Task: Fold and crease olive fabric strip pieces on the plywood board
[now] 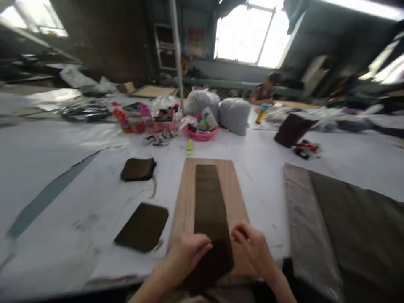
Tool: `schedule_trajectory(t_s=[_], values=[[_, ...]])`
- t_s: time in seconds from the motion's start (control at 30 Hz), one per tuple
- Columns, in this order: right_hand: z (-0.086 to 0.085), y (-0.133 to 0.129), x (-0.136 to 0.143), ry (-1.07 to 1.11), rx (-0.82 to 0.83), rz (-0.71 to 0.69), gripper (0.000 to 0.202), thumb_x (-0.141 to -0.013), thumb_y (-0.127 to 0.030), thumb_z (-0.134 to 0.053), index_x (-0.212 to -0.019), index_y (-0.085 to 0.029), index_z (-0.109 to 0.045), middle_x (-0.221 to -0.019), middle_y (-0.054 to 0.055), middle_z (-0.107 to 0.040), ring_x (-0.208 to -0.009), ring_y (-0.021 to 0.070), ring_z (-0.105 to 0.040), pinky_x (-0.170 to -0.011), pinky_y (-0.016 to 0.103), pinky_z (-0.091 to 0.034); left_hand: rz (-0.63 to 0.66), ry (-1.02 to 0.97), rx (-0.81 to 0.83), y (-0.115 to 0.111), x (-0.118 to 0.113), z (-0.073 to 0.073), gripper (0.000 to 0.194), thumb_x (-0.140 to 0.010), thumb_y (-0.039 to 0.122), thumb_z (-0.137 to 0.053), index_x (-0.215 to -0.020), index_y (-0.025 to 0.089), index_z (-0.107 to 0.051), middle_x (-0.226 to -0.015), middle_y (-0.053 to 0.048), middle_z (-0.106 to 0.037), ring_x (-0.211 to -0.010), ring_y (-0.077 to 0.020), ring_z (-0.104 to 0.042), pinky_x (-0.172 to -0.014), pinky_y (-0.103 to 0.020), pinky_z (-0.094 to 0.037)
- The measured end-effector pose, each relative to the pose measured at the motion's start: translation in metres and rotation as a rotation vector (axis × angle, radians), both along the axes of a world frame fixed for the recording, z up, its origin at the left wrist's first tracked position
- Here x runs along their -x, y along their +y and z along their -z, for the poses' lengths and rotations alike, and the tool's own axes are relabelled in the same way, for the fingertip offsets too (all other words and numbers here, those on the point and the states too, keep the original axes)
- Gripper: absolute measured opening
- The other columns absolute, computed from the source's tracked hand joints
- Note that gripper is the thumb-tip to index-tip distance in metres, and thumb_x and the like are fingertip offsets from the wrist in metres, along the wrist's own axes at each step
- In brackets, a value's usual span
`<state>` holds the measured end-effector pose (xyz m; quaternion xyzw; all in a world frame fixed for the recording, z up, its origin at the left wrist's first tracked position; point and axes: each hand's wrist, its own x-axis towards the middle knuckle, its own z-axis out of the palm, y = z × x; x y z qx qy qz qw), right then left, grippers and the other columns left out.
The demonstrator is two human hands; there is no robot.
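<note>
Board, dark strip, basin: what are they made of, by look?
Board: likely wood or ply, matte, from its pale tan colour and faint grain. Strip: probably fabric, dull brown, faintly creased; thin leather possible. Basin: looks like plastic, from its even bright pink and moulded-looking rim.

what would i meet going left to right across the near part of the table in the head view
Blue-grey strip → small dark pieces → wooden board with a long dark piece on it → large dark sheet
</note>
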<state>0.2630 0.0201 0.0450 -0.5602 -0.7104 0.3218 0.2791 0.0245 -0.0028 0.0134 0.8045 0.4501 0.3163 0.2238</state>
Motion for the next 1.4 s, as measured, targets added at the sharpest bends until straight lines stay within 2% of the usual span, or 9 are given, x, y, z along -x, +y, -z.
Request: schedule_trajectory(t_s=[0.1,0.23,0.4,0.57,0.67,0.8,1.03,1.23,1.4], values=[[0.029,0.006,0.009,-0.059,-0.047,-0.036,0.025,-0.094,-0.044,-0.048,-0.089,-0.023,-0.06,-0.077,0.001,-0.069,-0.066,0.0164,-0.066,-0.062,0.026,-0.05,-0.08,-0.132,0.218,-0.003,0.023,-0.029,0.026,-0.098,0.034,-0.047,-0.089,0.021,-0.068,-0.078,0.0,-0.07,-0.07,-0.0127,-0.064,-0.065,-0.021,-0.045],[0.067,0.008,0.019,-0.212,-0.278,-0.117,0.034,-0.096,-0.05,-0.042,-0.084,-0.024,-0.06,-0.077,0.001,-0.067,-0.065,0.0172,-0.066,-0.059,0.028,-0.046,-0.305,-0.257,0.271,-0.005,0.062,-0.033,0.031,-0.097,0.038,-0.048,-0.088,0.017,-0.069,-0.075,-0.001,-0.067,-0.068,-0.0126,-0.059,-0.064,-0.021,-0.043],[0.079,0.006,0.017,-0.308,-0.384,-0.122,0.035,-0.099,-0.05,-0.039,-0.083,-0.023,-0.057,-0.079,0.001,-0.065,-0.067,0.016,-0.065,-0.06,0.028,-0.044,-0.572,-0.204,0.152,0.0,0.122,-0.026,0.028,-0.097,0.04,-0.049,-0.096,0.019,-0.067,-0.08,0.0,-0.068,-0.072,-0.0129,-0.061,-0.065,-0.021,-0.045],[0.074,0.004,0.019,-0.352,-0.382,-0.119,0.033,-0.099,-0.047,-0.04,-0.083,-0.023,-0.057,-0.079,0.0,-0.064,-0.067,0.0153,-0.064,-0.061,0.028,-0.043,-0.758,0.232,0.044,0.013,0.164,0.008,0.022,-0.095,0.03,-0.051,-0.108,0.021,-0.066,-0.095,-0.004,-0.073,-0.082,-0.0187,-0.067,-0.073,-0.026,-0.048],[0.071,0.004,0.022,-0.343,-0.382,-0.119,0.033,-0.099,-0.046,-0.041,-0.081,-0.023,-0.057,-0.077,0.0,-0.064,-0.065,0.0149,-0.063,-0.06,0.027,-0.042,-0.823,0.359,-0.002,0.013,0.167,0.027,0.025,-0.096,0.027,-0.05,-0.115,0.019,-0.064,-0.097,-0.008,-0.073,-0.086,-0.0211,-0.068,-0.076,-0.029,-0.049],[0.067,0.005,0.025,-0.334,-0.36,-0.114,0.034,-0.098,-0.046,-0.041,-0.079,-0.023,-0.056,-0.076,0.001,-0.063,-0.064,0.0147,-0.062,-0.06,0.027,-0.042,-0.906,0.369,-0.04,0.01,0.164,0.037,0.029,-0.097,0.028,-0.047,-0.119,0.018,-0.063,-0.094,-0.008,-0.073,-0.083,-0.0205,-0.068,-0.075,-0.029,-0.049],[0.052,-0.001,0.031,-0.351,-0.256,-0.111,0.029,-0.099,-0.037,-0.044,-0.078,-0.021,-0.055,-0.078,0.001,-0.061,-0.071,0.0142,-0.059,-0.067,0.026,-0.042,-0.882,0.415,-0.094,0.007,0.168,0.038,0.031,-0.097,0.032,-0.044,-0.115,0.018,-0.066,-0.101,-0.009,-0.073,-0.089,-0.0225,-0.067,-0.076,-0.03,-0.046],[0.05,-0.004,0.032,-0.345,-0.187,-0.105,0.021,-0.099,-0.031,-0.048,-0.082,-0.02,-0.056,-0.082,0.001,-0.06,-0.076,0.0139,-0.058,-0.07,0.026,-0.042,-0.88,0.574,-0.094,0.009,0.169,0.038,0.034,-0.097,0.034,-0.042,-0.114,0.016,-0.065,-0.091,-0.009,-0.068,-0.085,-0.024,-0.061,-0.07,-0.031,-0.04],[0.042,-0.006,0.036,-0.427,-0.246,-0.105,0.013,-0.097,-0.026,-0.051,-0.101,-0.019,-0.061,-0.096,0.005,-0.062,-0.09,0.0176,-0.059,-0.077,0.028,-0.044,-0.866,0.667,-0.111,0.007,0.169,0.025,0.033,-0.096,0.036,-0.044,-0.111,0.017,-0.066,-0.095,-0.011,-0.062,-0.091,-0.027,-0.055,-0.073,-0.034,-0.04]])
